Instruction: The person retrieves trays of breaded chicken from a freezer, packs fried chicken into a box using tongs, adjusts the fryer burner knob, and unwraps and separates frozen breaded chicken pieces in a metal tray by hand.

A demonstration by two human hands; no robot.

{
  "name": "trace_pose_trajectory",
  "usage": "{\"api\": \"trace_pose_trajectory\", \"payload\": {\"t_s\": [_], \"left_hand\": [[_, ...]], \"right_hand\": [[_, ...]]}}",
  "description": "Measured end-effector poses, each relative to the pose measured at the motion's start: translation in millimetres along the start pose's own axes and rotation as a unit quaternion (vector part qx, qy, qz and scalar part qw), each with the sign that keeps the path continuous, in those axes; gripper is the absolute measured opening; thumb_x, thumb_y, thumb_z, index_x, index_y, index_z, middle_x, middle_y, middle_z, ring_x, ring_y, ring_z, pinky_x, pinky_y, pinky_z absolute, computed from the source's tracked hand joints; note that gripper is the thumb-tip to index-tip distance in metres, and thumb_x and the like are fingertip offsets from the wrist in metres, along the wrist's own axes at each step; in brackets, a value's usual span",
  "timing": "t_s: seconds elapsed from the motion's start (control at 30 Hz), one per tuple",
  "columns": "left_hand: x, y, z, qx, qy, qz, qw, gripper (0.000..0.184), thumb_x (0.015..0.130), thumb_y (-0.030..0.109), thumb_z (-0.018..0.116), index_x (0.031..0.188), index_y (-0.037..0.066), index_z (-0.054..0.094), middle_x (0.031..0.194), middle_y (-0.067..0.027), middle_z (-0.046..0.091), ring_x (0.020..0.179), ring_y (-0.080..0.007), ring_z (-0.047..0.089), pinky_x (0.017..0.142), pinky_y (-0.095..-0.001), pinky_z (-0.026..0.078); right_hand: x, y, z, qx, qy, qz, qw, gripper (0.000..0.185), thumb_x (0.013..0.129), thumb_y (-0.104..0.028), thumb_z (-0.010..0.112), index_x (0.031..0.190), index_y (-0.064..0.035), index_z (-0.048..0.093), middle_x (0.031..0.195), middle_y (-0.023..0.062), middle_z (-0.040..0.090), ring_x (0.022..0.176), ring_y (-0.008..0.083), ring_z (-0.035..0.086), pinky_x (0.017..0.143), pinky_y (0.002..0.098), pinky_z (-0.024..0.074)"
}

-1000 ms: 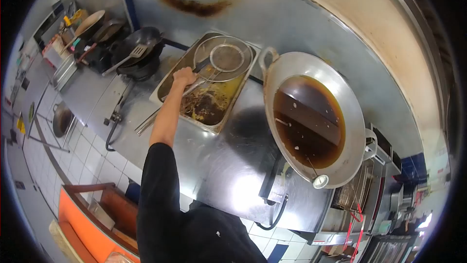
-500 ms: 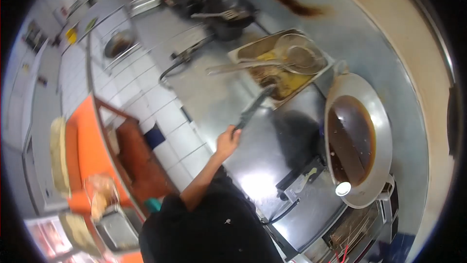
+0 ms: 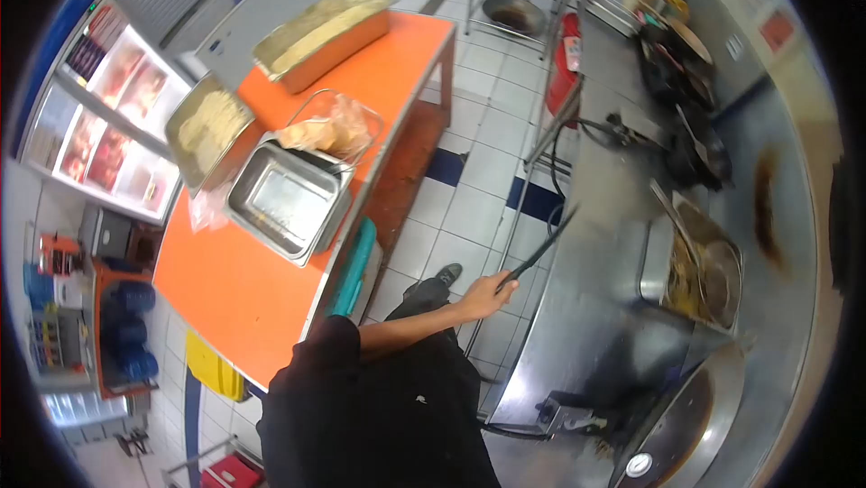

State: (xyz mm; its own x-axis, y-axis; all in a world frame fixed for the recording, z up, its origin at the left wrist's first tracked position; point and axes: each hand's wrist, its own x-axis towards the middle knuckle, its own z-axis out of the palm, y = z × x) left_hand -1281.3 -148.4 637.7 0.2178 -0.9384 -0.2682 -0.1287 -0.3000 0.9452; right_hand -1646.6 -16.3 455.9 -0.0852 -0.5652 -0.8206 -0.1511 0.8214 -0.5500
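My left hand [image 3: 487, 296] is closed round the near end of a long, thin dark utensil [image 3: 541, 251]. The utensil points away and to the right, over the edge of the steel counter; its exact kind is too blurred to tell. To its right on the counter sits a rectangular metal tray [image 3: 651, 264] with yellowish-brown food bits. Resting across that tray is a round wire strainer [image 3: 719, 285] with a long handle. Below them stands a large wok [image 3: 722, 398] of dark oil, with a round dial thermometer [image 3: 639, 464] at its rim. My right hand is out of view.
On the left an orange table [image 3: 230, 312] carries a steel pan [image 3: 287, 199], a bag of food [image 3: 338, 132] and two tubs of pale flour-like powder [image 3: 212, 132] [image 3: 325, 37]. A red fire extinguisher [image 3: 565, 64] stands beside the counter. Black pans [image 3: 672, 64] lie farther back.
My view has swung left, bringing the orange table into sight. The utensil's far end was at the food tray and is now away from it, still in my left hand.
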Motion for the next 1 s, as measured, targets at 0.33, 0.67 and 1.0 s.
{"api": "trace_pose_trajectory", "payload": {"t_s": [0.33,0.67,1.0], "left_hand": [[1,-62,-147,-0.286,0.081,0.010,0.955,0.034,0.099,0.013,0.044,0.129,0.003,0.031,0.100,-0.0152,0.066,0.093,-0.0206,0.065,0.084,-0.0332,0.051],[26,24,-255,-0.395,0.152,0.001,0.906,0.041,0.099,0.026,0.049,0.127,0.005,0.028,0.101,-0.0141,0.065,0.092,-0.0204,0.066,0.070,-0.0338,0.054],[92,40,-370,-0.492,0.397,-0.009,0.775,0.043,0.096,0.021,0.047,0.126,-0.001,0.025,0.095,-0.0148,0.060,0.081,-0.0213,0.064,0.054,-0.0328,0.057]], "right_hand": [[68,-62,95,-0.204,-0.129,-0.003,0.970,0.041,0.096,-0.038,0.047,0.107,0.0002,0.057,0.082,0.0149,0.065,0.066,0.0242,0.065,0.054,0.0345,0.0540],[115,-280,334,-0.259,-0.202,-0.209,0.921,0.031,0.096,-0.031,0.048,0.110,-0.0041,0.056,0.090,0.0107,0.063,0.070,0.0189,0.063,0.057,0.0304,0.0522],[61,-371,527,-0.333,-0.316,-0.244,0.854,0.027,0.097,-0.029,0.047,0.110,-0.0073,0.056,0.091,0.0086,0.063,0.071,0.0172,0.064,0.059,0.0268,0.0514]]}}
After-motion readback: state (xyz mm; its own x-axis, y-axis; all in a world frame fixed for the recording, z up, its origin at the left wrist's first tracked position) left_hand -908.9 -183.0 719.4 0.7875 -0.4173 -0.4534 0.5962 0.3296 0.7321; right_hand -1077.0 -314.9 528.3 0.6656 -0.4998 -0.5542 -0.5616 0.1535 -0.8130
